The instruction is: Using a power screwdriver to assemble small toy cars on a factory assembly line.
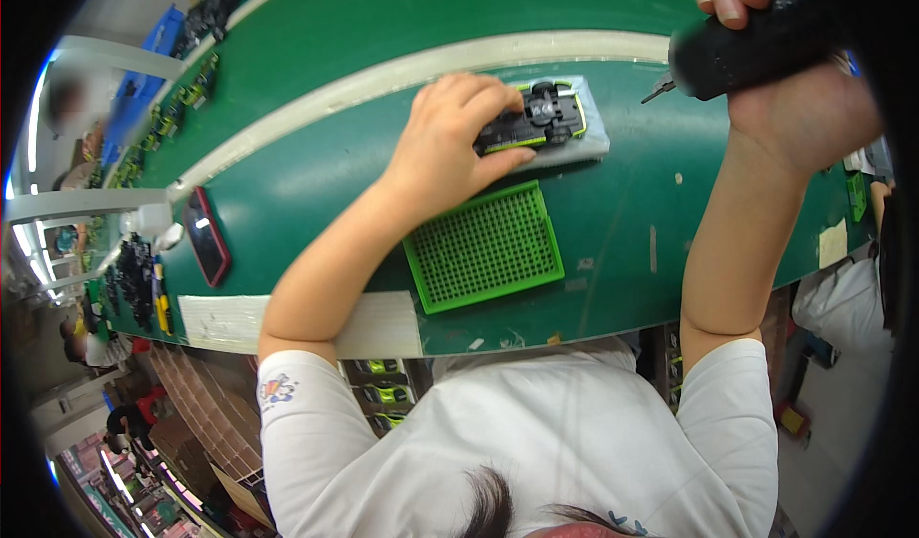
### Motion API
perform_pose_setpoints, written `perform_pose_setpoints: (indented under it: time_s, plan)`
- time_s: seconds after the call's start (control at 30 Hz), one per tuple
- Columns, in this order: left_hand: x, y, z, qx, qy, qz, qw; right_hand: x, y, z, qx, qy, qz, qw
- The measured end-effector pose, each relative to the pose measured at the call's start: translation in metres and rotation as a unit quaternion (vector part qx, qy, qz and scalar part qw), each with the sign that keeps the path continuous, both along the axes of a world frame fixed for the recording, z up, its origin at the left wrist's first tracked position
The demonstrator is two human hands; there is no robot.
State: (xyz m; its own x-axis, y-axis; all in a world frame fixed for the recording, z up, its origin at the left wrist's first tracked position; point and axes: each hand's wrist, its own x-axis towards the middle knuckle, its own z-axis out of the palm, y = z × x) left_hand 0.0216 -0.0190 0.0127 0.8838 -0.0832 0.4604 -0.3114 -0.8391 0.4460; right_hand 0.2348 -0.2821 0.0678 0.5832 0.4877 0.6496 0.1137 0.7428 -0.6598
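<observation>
A toy car with a black underside and yellow-green edges lies wheels-up on a pale blue-white pad. My left hand is closed round the car's left end, fingers over the top and thumb along the near side, pressing it on the pad. Raised at the upper right, my right hand grips a black power screwdriver. Its thin metal bit points down and left, apart from the car. Part of the screwdriver fades into the dark rim of the picture.
Nearer me lies a green mesh tray. A red-edged phone and a white sheet are at the left. Beyond a pale curved strip runs a green surface. Several toy cars line the far left.
</observation>
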Motion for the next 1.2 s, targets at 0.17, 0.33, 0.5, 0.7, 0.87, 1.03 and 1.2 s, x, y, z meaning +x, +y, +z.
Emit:
perform_pose_setpoints:
  time_s: [0.17,0.33,0.5,0.7,0.87,1.03,1.2]
  plan:
    - [-0.007,0.005,-0.007,-0.025,-0.037,-0.004,0.999,-0.121,0.059,0.015,-0.046,-0.020,0.028,0.998]
    - [-0.005,0.005,-0.010,-0.044,-0.035,-0.023,0.998,-0.146,0.067,-0.012,-0.084,-0.059,0.054,0.993]
    - [-0.004,0.004,-0.016,-0.035,-0.069,-0.014,0.997,-0.149,0.068,-0.025,-0.103,-0.117,0.068,0.985]
    - [-0.003,0.005,-0.019,-0.036,-0.082,-0.017,0.996,-0.153,0.072,-0.028,-0.101,-0.077,0.070,0.989]
    - [-0.003,0.006,-0.019,-0.039,-0.077,-0.018,0.996,-0.151,0.073,-0.031,-0.111,-0.090,0.078,0.987]
    - [-0.003,0.006,-0.019,-0.036,-0.083,-0.016,0.996,-0.151,0.072,-0.034,-0.111,-0.089,0.078,0.987]
    - [-0.003,0.006,-0.018,-0.041,-0.073,-0.018,0.996,-0.151,0.071,-0.034,-0.124,-0.116,0.070,0.983]
